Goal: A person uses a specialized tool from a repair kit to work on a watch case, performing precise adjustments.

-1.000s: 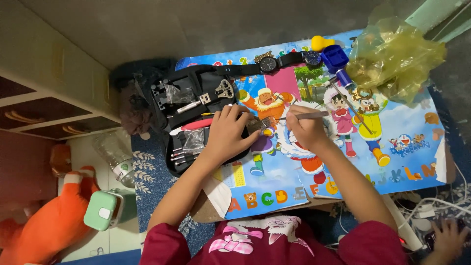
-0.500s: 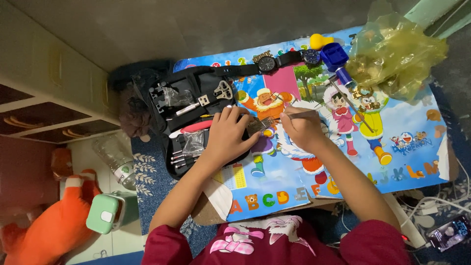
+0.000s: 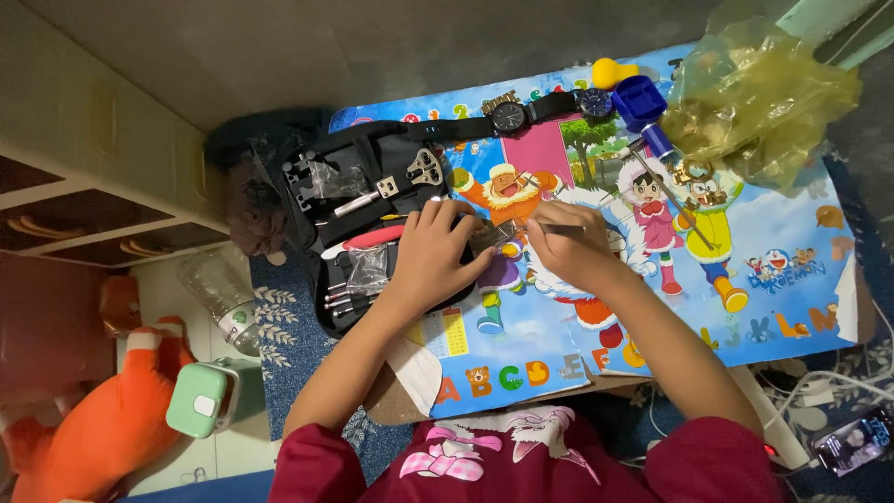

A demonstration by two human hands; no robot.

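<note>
1. Nearest us, our left hand point(image 3: 430, 256) presses flat, fingers together, on a small dark object point(image 3: 484, 237) at the edge of the open black tool case point(image 3: 358, 224).
2. Just beside it, our right hand point(image 3: 570, 250) has its grip pinched on a thin metal tool point(image 3: 557, 228), tip at that object.
3. Both rest on the cartoon-printed surface point(image 3: 792, 279).
4. Farther off, two wristwatches point(image 3: 510, 115) lie beside a crumpled yellow plastic bag point(image 3: 759, 88).
</note>
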